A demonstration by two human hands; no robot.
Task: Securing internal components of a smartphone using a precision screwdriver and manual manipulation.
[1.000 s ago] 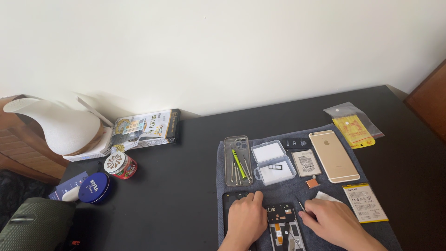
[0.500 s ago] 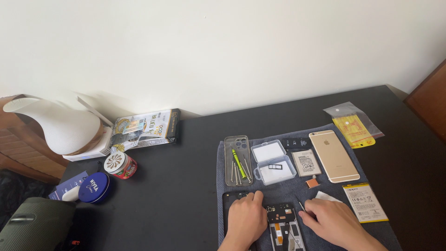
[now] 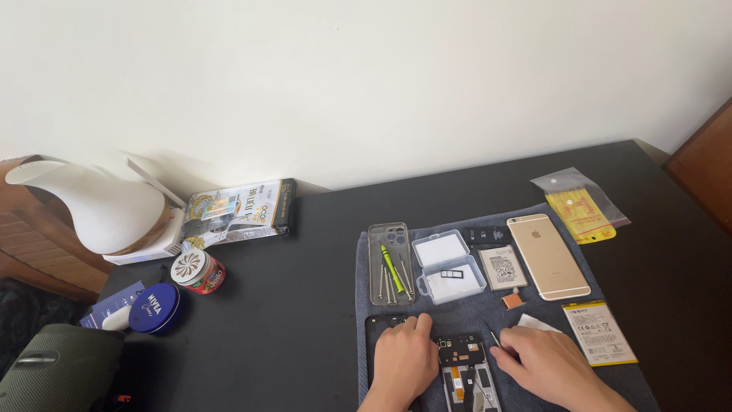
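My left hand (image 3: 404, 361) lies flat on the left side of an opened black phone (image 3: 460, 358) on a grey mat (image 3: 457, 309), pressing it down. My right hand (image 3: 545, 362) rests at the phone's right edge, its fingers closed around a thin metal tool (image 3: 494, 339) whose tip points up and left. The phone's circuit board and inner parts show between the two hands. A small white paper (image 3: 534, 323) lies just beyond my right hand.
On the mat: a clear phone case with screwdrivers (image 3: 390, 263), a clear plastic box (image 3: 448, 267), a phone battery (image 3: 502, 267), a gold phone face down (image 3: 547, 255). Off it: a yellow bagged item (image 3: 581, 206), another battery (image 3: 598, 333), a boxed package (image 3: 240, 212), a white device (image 3: 91, 206), tins (image 3: 197, 269).
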